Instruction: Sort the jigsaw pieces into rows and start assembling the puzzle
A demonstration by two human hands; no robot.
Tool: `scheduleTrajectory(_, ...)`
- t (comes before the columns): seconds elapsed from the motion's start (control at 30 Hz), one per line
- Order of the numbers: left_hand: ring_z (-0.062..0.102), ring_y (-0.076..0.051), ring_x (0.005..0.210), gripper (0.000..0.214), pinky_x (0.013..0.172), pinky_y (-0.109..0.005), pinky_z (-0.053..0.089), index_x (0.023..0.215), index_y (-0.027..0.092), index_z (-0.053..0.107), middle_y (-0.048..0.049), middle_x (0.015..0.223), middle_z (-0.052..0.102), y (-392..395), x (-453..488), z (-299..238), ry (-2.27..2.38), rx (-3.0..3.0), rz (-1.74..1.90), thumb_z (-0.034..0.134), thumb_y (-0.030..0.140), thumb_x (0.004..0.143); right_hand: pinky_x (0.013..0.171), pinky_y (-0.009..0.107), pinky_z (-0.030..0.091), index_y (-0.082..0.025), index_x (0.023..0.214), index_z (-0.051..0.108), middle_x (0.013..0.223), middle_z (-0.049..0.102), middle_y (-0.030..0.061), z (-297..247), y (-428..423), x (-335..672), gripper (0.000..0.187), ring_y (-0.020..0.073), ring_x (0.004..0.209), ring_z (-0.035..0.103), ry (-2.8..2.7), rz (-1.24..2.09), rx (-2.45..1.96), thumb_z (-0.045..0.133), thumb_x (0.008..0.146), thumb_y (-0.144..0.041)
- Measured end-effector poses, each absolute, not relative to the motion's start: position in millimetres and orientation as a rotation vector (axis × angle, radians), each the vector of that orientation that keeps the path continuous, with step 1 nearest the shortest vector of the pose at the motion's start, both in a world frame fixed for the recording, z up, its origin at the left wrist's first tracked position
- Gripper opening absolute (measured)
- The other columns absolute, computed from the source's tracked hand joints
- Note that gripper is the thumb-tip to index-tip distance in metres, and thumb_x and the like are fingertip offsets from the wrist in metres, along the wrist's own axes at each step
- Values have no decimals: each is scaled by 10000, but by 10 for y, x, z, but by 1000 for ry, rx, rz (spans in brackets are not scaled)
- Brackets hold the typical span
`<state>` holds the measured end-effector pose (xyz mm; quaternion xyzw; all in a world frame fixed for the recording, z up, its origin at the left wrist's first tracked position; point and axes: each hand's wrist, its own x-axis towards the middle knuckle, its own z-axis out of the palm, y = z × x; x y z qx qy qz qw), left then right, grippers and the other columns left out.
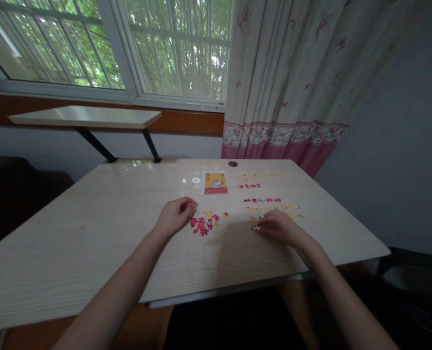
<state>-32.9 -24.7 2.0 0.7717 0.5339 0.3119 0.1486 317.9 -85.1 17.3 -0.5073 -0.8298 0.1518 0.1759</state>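
My left hand point(175, 215) rests on the pale wooden table point(92, 228) with fingers curled, touching the left edge of a cluster of red and yellow puzzle pieces point(203, 224). My right hand point(279, 226) lies to the right, its fingertips pinched on a small puzzle piece point(255, 227) on the tabletop. Rows of sorted red and yellow pieces point(262, 200) lie beyond the right hand. A yellow reference card point(214, 183) with a picture lies further back.
A cable hole point(232, 164) sits at the table's far edge. Behind it are a window, a small white shelf point(86, 116) on black brackets and a flowered curtain point(292, 82). A dark chair point(413, 282) stands at the right.
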Motion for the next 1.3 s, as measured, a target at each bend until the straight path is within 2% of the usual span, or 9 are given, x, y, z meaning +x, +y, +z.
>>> scheduleTrajectory(0.3,552,-129,574,220,550,-219,375,843,171,635,-8,669,641,-242,-332,25,1541,2233,885,456,283,783,787,321,416,-259,913,685,945,596,49,71,-848,3200,157,166,873,547,-2387,314,-1408,623,771,-286)
scheduleTrajectory(0.57,540,-126,556,218,537,-217,362,850,172,633,-6,649,629,-238,-340,27,1548,2219,880,454,272,776,791,318,425,-228,909,666,965,605,53,201,-843,3130,151,165,884,552,-2391,244,-1370,628,771,-275)
scheduleTrajectory(0.77,522,-132,534,269,507,-219,327,851,182,640,-3,601,609,-213,-397,43,1695,2239,849,435,348,798,831,324,398,-190,916,668,940,643,63,501,-509,2432,196,181,917,552,-2535,229,-1248,559,826,-325)
scheduleTrajectory(0.83,534,-140,549,283,511,-222,327,847,186,645,-12,622,624,-209,-426,52,1729,2264,815,432,367,799,834,311,392,-193,927,673,933,652,58,538,-358,2106,181,180,924,558,-2571,272,-1180,553,828,-286)
scheduleTrajectory(1.07,573,-167,590,326,522,-229,329,823,203,647,-30,662,657,-226,-459,95,1871,2282,753,410,427,808,790,261,398,-210,956,678,946,649,49,347,5,1488,209,167,923,571,-2618,430,-1119,645,756,-263)
scheduleTrajectory(1.3,582,-173,610,322,531,-236,330,828,204,649,-32,695,667,-244,-413,125,1871,2269,715,415,423,803,789,263,389,-174,858,660,914,600,54,225,-52,1465,155,164,911,541,-2522,422,-1215,635,761,-293)
